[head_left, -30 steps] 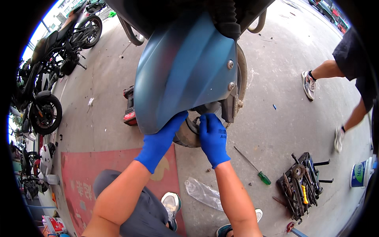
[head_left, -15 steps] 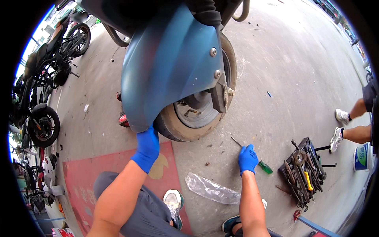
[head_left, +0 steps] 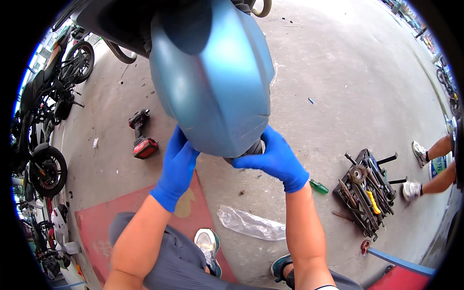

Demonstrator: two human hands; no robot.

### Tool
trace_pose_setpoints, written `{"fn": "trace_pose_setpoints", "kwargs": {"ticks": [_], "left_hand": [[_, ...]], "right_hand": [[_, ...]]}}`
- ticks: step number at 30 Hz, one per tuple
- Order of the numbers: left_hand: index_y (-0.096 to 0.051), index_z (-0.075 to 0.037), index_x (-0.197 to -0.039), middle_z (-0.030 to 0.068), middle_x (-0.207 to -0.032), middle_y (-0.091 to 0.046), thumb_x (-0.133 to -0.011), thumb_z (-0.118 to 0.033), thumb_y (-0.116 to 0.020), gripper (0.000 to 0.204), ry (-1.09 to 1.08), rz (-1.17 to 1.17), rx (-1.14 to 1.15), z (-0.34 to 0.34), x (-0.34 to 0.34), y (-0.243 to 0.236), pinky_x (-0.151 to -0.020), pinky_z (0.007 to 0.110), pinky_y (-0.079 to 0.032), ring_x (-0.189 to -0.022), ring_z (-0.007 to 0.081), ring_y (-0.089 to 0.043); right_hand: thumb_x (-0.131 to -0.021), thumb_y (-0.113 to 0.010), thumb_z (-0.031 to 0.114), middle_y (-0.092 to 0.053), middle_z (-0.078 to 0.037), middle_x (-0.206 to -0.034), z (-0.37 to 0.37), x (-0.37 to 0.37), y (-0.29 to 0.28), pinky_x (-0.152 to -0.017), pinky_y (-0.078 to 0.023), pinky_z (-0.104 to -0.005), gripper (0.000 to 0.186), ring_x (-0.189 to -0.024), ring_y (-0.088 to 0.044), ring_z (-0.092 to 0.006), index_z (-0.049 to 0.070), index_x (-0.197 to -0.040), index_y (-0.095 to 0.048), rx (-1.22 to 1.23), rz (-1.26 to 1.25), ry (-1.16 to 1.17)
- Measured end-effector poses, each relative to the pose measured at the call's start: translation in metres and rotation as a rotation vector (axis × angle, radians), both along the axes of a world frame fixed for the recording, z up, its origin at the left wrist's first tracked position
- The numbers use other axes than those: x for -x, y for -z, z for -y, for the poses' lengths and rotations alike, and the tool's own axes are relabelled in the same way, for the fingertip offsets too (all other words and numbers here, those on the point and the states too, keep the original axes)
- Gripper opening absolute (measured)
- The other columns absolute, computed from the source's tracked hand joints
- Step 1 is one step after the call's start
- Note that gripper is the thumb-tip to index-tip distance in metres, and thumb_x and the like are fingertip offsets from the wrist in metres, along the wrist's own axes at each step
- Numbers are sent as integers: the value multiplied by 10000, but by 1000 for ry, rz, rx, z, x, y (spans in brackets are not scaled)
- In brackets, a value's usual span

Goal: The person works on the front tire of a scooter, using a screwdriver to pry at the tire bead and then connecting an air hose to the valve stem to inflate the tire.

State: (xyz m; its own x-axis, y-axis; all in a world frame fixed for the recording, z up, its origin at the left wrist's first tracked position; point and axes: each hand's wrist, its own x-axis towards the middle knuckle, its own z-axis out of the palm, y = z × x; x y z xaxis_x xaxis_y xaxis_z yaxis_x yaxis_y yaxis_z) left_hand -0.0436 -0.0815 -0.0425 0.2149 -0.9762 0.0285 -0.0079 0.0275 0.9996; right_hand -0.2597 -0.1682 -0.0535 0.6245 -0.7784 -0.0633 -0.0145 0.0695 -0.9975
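A glossy blue front fender [head_left: 217, 92] of a scooter or motorcycle faces me, with scratches near its lower edge. Beneath it shows a small part of the front wheel's dark tyre [head_left: 247, 151]. My left hand [head_left: 175, 169], in a blue glove, reaches under the fender's left side, closed against the wheel; its fingertips are hidden. On the other side my right hand [head_left: 275, 162], gloved alike, wraps the tyre with its thumb across the front. A green-handled screwdriver [head_left: 318, 186] lies on the ground beside my right wrist, its shaft hidden.
A red and black cordless power tool [head_left: 143, 137] lies left of the wheel. A tray of tools [head_left: 369, 191] sits at right, near another person's legs [head_left: 435, 150]. Clear plastic wrap [head_left: 249, 223] and a red mat [head_left: 145, 208] lie by my feet. Motorcycles [head_left: 50, 116] stand far left.
My right hand has left the screwdriver on the ground and moved up to the tyre. The wheel and fender have turned from side-on to facing me. The power tool has come into fuller view.
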Motion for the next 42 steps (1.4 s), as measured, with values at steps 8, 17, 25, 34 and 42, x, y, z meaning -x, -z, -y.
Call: {"fn": "trace_pose_setpoints", "kwargs": {"ticks": [8, 17, 25, 34, 42], "left_hand": [[-474, 40, -1316, 97, -1198, -591, -836, -112, -661, 538, 158, 99, -132, 18, 21, -64, -969, 301, -441, -1096, 172, -562], [-427, 108, -1373, 205, -1342, -550, -910, -147, -532, 539, 190, 194, -161, 19, 26, -66, -1123, 435, -369, -1269, 315, -524], [-447, 146, -1326, 201, -1311, -549, -944, -112, -494, 463, 226, 247, -14, 21, 38, -65, -1088, 437, -417, -1228, 279, -543], [-428, 107, -1373, 194, -1352, -531, -981, -136, -458, 462, 242, 274, 8, 23, 28, -59, -1093, 486, -402, -1263, 325, -528], [-451, 75, -1380, 191, -1376, -522, -979, -152, -465, 460, 281, 316, -54, 18, 15, -64, -1087, 513, -407, -1277, 347, -525]], "right_hand": [[-795, -757, 324, -683, -149, -1186, 40, -4, -21, -955, -485, -353, 552, -1086, -648, -232, 19, -1236, -625, 215, 107, 57], [-899, -629, 270, -648, -117, -1207, 35, 64, 78, -975, -465, -350, 483, -1109, -605, -231, 36, -1318, -575, -38, 149, 228], [-724, -803, 345, -402, -197, -1494, -35, 35, 125, -1127, -349, -453, 950, -1363, -412, -365, 79, -1503, -330, 152, -44, 295], [-662, -817, 422, -525, -228, -1315, -36, 11, 106, -1053, -403, -460, 862, -1221, -486, -405, 32, -1349, -474, 357, -180, 528], [-670, -825, 466, -527, -220, -1289, -41, 12, 81, -1035, -406, -469, 895, -1205, -492, -394, 30, -1359, -458, 557, -172, 581]]}}
